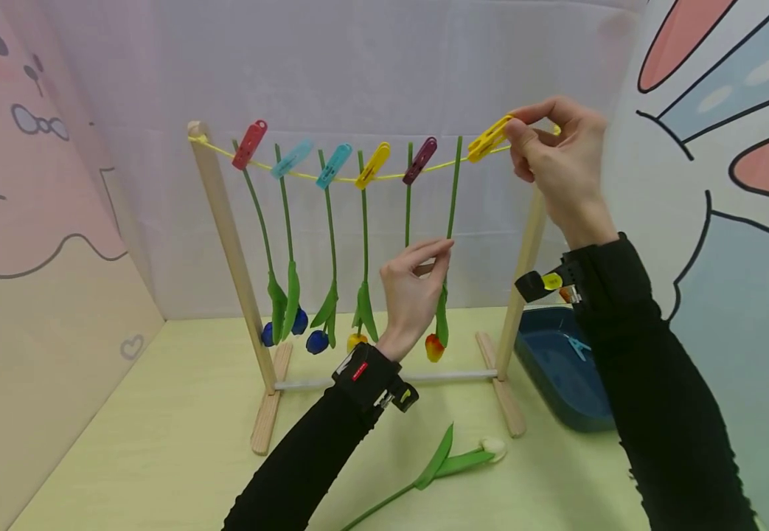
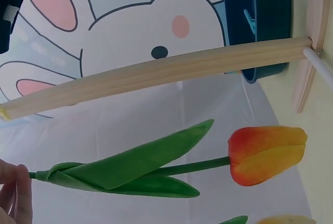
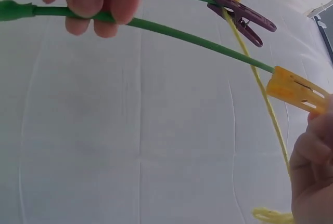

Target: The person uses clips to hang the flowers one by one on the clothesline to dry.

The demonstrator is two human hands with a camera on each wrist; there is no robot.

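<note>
My left hand [image 1: 417, 291] pinches the green stem of an orange-yellow tulip [image 2: 268, 155], which hangs bloom down with its stem end above the yellow cord [image 1: 318, 178]. Up at the right end of the cord, my right hand [image 1: 566, 162] pinches a yellow clothespin [image 1: 489, 139] between thumb and fingers. In the right wrist view the clothespin's tip overlaps the stem end. Left of these, several tulips hang upside down from the cord on clothespins, among them a red one [image 1: 249, 144], a blue one [image 1: 334, 166] and a dark purple one [image 1: 420, 161].
The cord is strung between the posts of a wooden frame [image 1: 225, 243]. A white tulip [image 1: 453, 461] lies on the pale yellow table [image 1: 178, 428] in front. At the right stands a dark blue tray [image 1: 557, 391] with a light blue clothespin [image 1: 579, 346] in it.
</note>
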